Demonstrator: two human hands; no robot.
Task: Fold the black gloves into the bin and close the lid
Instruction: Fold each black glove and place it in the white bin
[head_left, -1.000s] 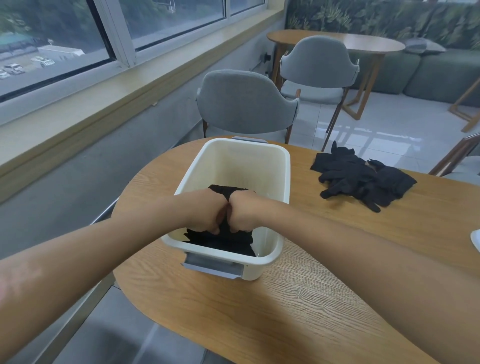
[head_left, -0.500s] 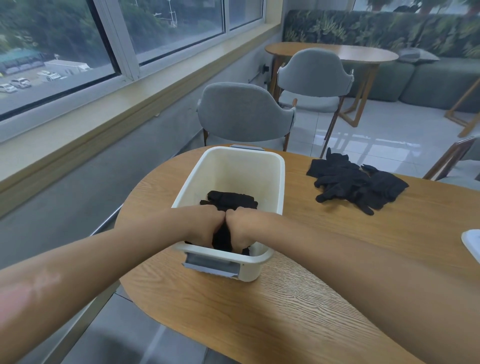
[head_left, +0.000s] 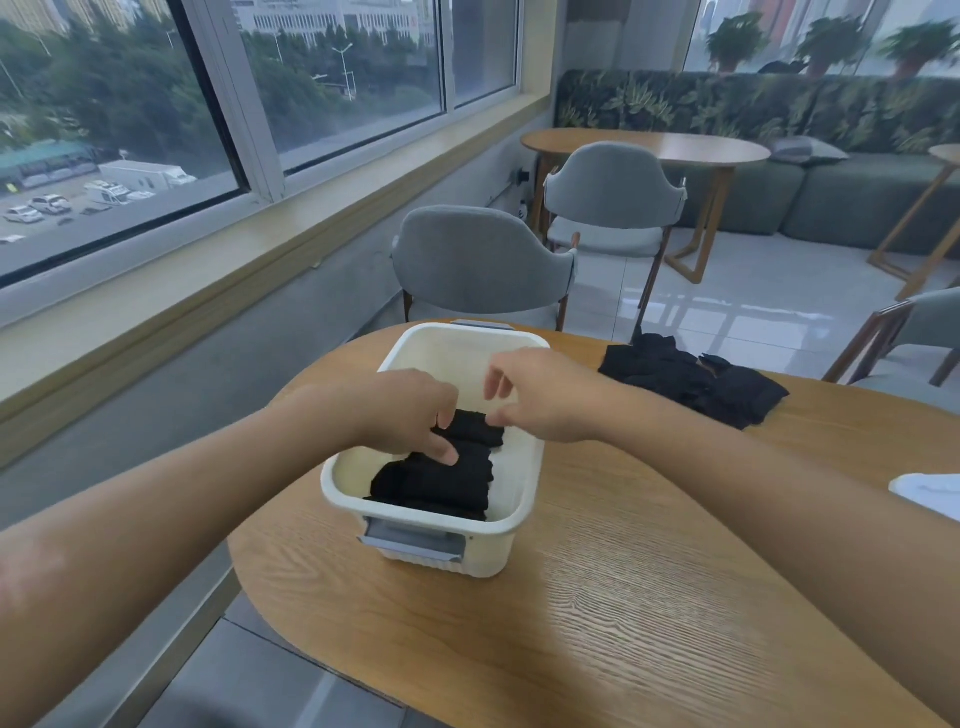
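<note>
A cream plastic bin with grey handles stands on the wooden table. Folded black gloves lie in a row inside it. My left hand reaches into the bin, fingertips pressing on the folded gloves. My right hand hovers over the bin's right side, fingers spread and empty. A loose pile of black gloves lies on the table to the right of the bin. A white object, perhaps the lid, shows at the right edge.
A grey chair stands just behind the table, with a second grey chair and another wooden table farther back. A window sill runs along the left. Another chair is at the far right.
Both hands were clenched together on a glove inside the bin. They have since parted: the right hand has lifted and opened, the left rests on the folded gloves. The view has tilted upward.
</note>
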